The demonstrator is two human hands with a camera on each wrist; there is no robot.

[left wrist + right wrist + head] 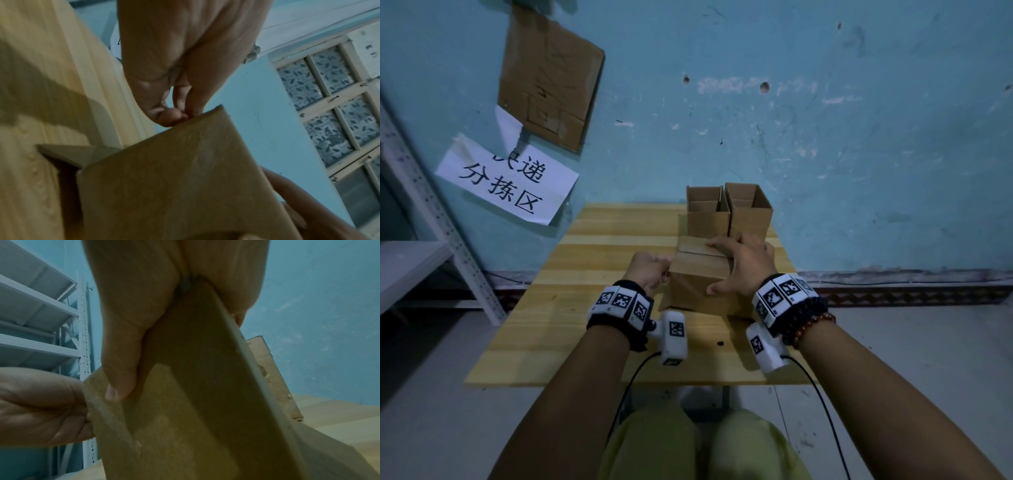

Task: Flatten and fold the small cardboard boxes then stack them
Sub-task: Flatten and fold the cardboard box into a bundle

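- The near box [700, 277] stood at the centre of the head view, on the wooden table [571, 308], just in front of two open boxes. It looked partly skewed rather than square, with a flap [697, 245] raised along its top edge toward the wall.
- Both hands sat on this box from opposite sides: the box lay to the right of the left hand and mostly to the left of and under the right, so each was equally close to it.
- The left hand [649, 270], at the box's left edge in the head view, had its fingers curled. In the left wrist view the thumb and fingertips [174, 116] pinched the upper corner of a cardboard panel [185, 178].
- The right hand [743, 263] was draped over the box's top right corner, fingers spread across the top and thumb [719, 287] down the near face. The right wrist view showed that thumb [121, 369] pressed on one side of a panel edge with the fingers behind it, so the hand clasped the cardboard.
- Judging from this, the collapse would turn on pushing the two held edges past each other until the faces lay flat.
- The first open box [707, 214] and the second open box [750, 209] stood side by side, touching or nearly so, at the table's far edge against the blue wall [859, 137]. No flattened stack was visible yet.
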